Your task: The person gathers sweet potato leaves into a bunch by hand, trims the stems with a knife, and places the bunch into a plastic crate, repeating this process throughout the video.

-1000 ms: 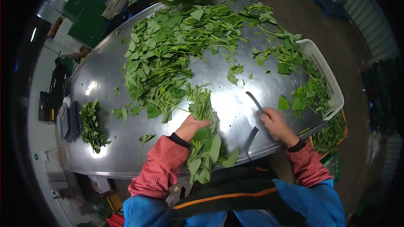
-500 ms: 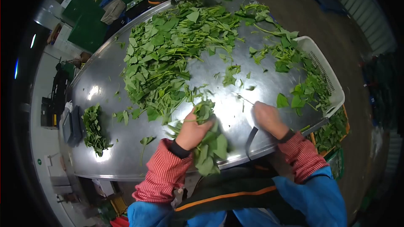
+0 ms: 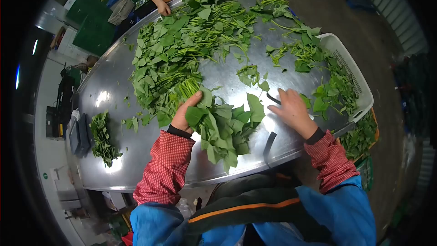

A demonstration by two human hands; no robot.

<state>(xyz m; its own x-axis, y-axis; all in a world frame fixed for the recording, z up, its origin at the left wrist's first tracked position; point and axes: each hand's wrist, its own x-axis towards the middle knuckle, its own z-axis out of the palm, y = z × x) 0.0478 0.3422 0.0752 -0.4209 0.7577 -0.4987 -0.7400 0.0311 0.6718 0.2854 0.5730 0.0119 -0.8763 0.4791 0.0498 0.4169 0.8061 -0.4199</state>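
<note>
Above the worktop [image 3: 136, 155], our left hand [image 3: 185, 113] is closed round the stem end of a leafy bunch [image 3: 227, 132], leaves fanning toward us. Our right hand [image 3: 293, 113] is half curled at a dark strip [image 3: 273, 98]; can't tell if gripped. Second strip [image 3: 269, 146] nearer us. Beyond, we see heaped greens [image 3: 173, 41], white crate [image 3: 360, 75] right, co-worker's hand [image 3: 164, 8] far side.

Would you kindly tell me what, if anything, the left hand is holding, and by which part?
The left hand holds a leafy bunch around its stems, near their ends.
</note>
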